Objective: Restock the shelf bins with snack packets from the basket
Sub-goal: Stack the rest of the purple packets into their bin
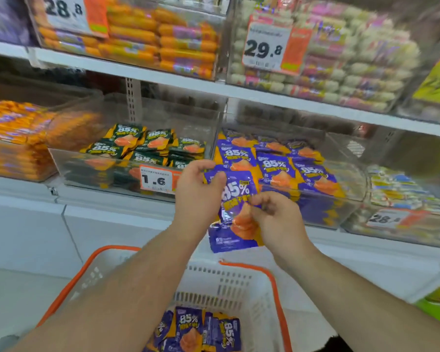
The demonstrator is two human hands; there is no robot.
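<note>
A white plastic basket with orange rim (229, 280) holds purple "85%" snack packets (191, 329); above it, left hand (197, 196) and right hand (277, 219) pinch a stack of purple "85%" packets (235, 196) before the clear bin of matching packets (341, 196), beside a "1.6" price tag (156, 179).

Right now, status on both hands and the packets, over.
Left hand and right hand both gripping purple packets, just short of the purple bin. More purple packets in the basket. Nothing blocking the bin.
</note>
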